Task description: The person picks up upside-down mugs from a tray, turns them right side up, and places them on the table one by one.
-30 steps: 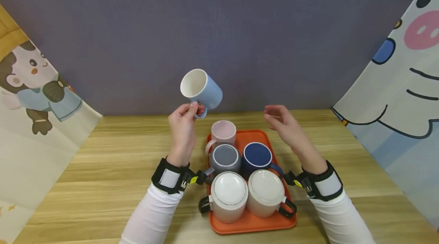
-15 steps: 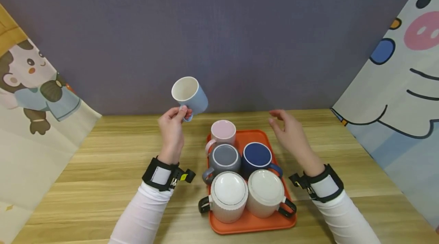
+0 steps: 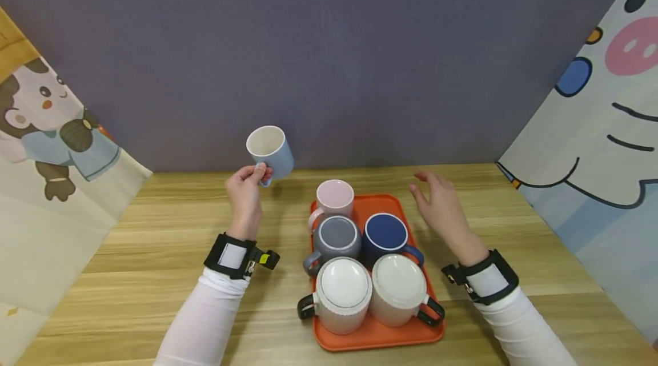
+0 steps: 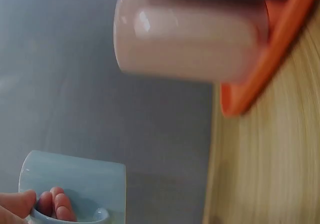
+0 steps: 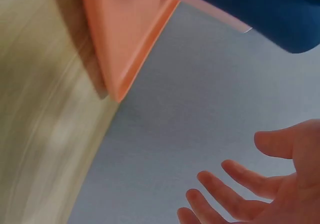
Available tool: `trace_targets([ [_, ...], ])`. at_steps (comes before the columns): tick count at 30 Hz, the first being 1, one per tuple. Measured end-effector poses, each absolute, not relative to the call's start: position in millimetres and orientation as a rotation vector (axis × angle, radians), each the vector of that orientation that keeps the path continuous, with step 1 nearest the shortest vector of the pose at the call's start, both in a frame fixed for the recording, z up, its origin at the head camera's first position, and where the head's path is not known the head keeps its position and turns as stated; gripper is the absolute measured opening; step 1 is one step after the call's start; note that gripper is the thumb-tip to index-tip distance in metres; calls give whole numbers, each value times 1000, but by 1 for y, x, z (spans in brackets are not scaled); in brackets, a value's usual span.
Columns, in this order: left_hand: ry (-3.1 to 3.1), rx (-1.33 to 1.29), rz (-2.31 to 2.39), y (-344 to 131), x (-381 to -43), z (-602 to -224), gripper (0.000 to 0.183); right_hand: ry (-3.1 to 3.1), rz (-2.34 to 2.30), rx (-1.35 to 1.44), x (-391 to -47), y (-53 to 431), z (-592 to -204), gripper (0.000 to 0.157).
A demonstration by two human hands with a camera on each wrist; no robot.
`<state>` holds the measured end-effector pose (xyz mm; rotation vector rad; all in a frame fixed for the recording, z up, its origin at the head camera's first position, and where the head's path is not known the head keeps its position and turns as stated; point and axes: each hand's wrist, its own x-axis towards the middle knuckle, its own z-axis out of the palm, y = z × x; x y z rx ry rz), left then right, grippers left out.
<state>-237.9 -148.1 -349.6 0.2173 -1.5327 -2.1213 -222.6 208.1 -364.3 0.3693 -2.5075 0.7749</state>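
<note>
My left hand [image 3: 244, 192] grips a light blue mug [image 3: 276, 156] by its handle, holding it raised left of the tray's far end, its white inside tilted toward me. In the left wrist view the fingers [image 4: 62, 204] pass through the handle of the mug [image 4: 90, 174]. My right hand [image 3: 439, 203] hovers beyond the tray's right edge with nothing in it, fingers relaxed and spread in the right wrist view. Nearest to it is an upside-down navy mug [image 3: 385, 232] on the orange tray [image 3: 377, 204].
On the tray also stand a pink mug [image 3: 335, 194], a grey mug [image 3: 336, 237] and two pale mugs, the left one [image 3: 343, 297] and the right one [image 3: 398, 292], with black handles. A grey wall [image 3: 329, 69] rises behind the wooden table [image 3: 154, 252].
My left hand has carried the light blue mug leftward and down, away from above the tray. My right hand has drifted slightly right and down. The mugs on the tray stay put.
</note>
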Motion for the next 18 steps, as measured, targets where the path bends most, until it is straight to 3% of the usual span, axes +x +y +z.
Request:
trace_targets([
  [18,-1551,409,-2070,-194,-253,-370,15,-2617,743,249,-219,232,-377,35],
])
